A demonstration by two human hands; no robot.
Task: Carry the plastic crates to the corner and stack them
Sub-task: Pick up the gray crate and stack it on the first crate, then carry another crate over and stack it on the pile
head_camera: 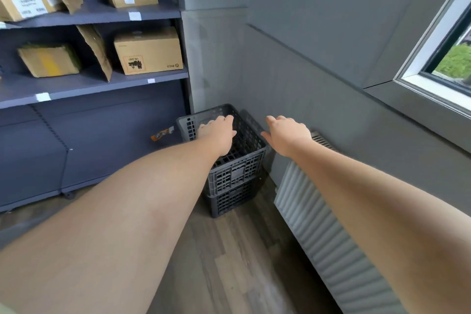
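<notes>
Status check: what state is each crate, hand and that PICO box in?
bottom crate: on the floor, in the corner.
top crate: stacked on it, looks empty.
left hand: open, over the top crate.
right hand: open, holding nothing.
PICO box: closed, print upside down.

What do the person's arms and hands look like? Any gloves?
No gloves. The left hand and right hand are bare, no rings or watch showing. Both forearms are bare, without sleeves. A bit of pale green cloth peeks in at the bottom left corner, maybe a shirt.
</notes>
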